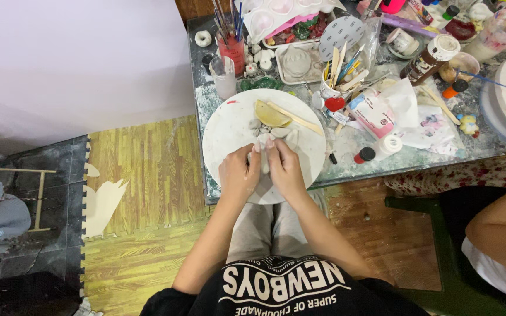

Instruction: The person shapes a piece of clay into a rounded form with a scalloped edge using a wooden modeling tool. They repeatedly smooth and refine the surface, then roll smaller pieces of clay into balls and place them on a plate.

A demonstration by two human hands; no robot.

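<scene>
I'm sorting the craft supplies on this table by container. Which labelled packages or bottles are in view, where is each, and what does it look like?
Brown bottle: back right of the table, lying tilted, white cap, printed label.
White tube-like package: right of the round white board, pink and blue label.
Small white bottle: near the front table edge, beside a black-and-red cap.
Both hands press grey clay.

My cluttered glass-topped table [346,158] stands over yellow wood-grain foam mats [147,175], a pale wall [77,58] beside me.
</scene>
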